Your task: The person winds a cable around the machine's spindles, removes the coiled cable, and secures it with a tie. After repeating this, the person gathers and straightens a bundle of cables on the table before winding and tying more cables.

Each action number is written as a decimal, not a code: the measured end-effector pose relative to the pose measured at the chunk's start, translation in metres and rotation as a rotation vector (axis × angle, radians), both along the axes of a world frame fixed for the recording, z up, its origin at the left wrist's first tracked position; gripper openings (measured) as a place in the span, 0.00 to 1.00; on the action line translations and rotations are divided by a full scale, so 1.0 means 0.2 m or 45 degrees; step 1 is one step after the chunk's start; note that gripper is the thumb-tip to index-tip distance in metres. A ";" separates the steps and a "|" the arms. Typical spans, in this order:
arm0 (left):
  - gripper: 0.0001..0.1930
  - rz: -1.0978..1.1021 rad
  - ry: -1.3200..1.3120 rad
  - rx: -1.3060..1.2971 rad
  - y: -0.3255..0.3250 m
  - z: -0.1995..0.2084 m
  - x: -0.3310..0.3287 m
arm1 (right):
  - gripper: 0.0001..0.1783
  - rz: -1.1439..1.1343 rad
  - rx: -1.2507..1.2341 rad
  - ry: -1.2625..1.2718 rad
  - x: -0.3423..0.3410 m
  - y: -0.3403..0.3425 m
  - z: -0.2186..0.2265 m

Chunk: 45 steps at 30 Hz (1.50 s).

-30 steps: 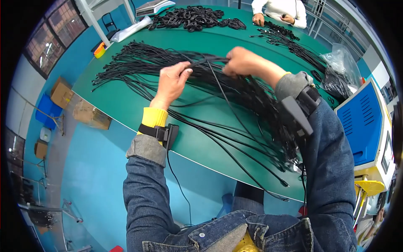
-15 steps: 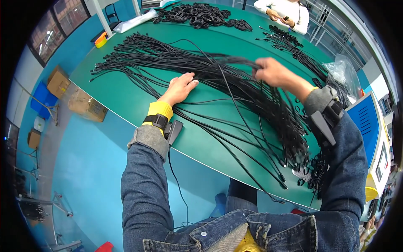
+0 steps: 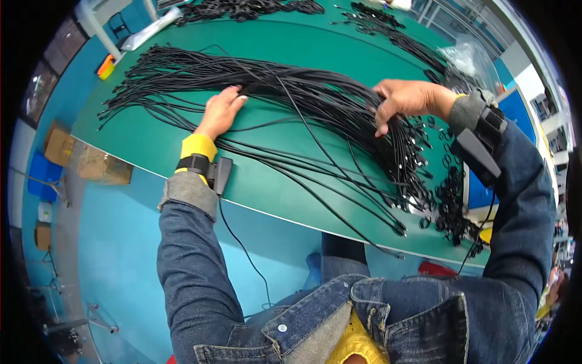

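Note:
A thick bundle of black cables point(image 3: 303, 85) stretches across the green table, its connector ends lying at the far left and near right. My right hand point(image 3: 405, 100) grips the bundle near its right end, thumb and fingers spread around the strands. Against the near edge of the bundle, left of its middle, rests my left hand point(image 3: 219, 114), its fingers extended and touching the cables without closing on them. Several loose cables point(image 3: 273, 159) run apart from the main bundle, nearer to me, their ends close to the table's front edge.
Small black rings point(image 3: 453, 203) are heaped at the table's right end, beside a blue-and-white machine point(image 3: 515, 115). More coiled black cables point(image 3: 242, 8) lie at the back. At the back right are another cable bundle point(image 3: 400, 37) and a clear plastic bag point(image 3: 467, 57).
My right hand has come down onto the bundle's right part, and the strands it held raised now lie gathered lower. The view has shifted; my left hand stays by the bundle.

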State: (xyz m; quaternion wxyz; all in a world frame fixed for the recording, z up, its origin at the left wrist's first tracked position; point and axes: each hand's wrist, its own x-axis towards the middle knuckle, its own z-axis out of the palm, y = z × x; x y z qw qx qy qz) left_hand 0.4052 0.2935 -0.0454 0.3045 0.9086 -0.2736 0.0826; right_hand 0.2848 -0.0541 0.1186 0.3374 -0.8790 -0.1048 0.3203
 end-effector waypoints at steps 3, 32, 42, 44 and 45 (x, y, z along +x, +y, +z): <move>0.21 0.013 -0.100 -0.042 0.00 -0.02 0.03 | 0.13 0.025 0.196 -0.176 0.06 -0.03 0.18; 0.16 0.016 0.056 -0.324 -0.06 0.05 -0.02 | 0.30 -0.011 -0.614 -1.117 0.17 -0.13 -0.21; 0.12 0.256 0.964 -1.258 -0.29 0.40 0.03 | 0.16 -0.349 -0.317 -1.086 0.09 0.28 -0.62; 0.11 0.147 0.975 -1.615 -0.07 0.43 0.12 | 0.14 -0.258 -0.085 -0.766 0.03 0.37 -0.44; 0.09 0.008 0.974 -1.956 -0.02 0.47 0.15 | 0.13 -0.219 0.044 -0.606 -0.01 0.39 -0.39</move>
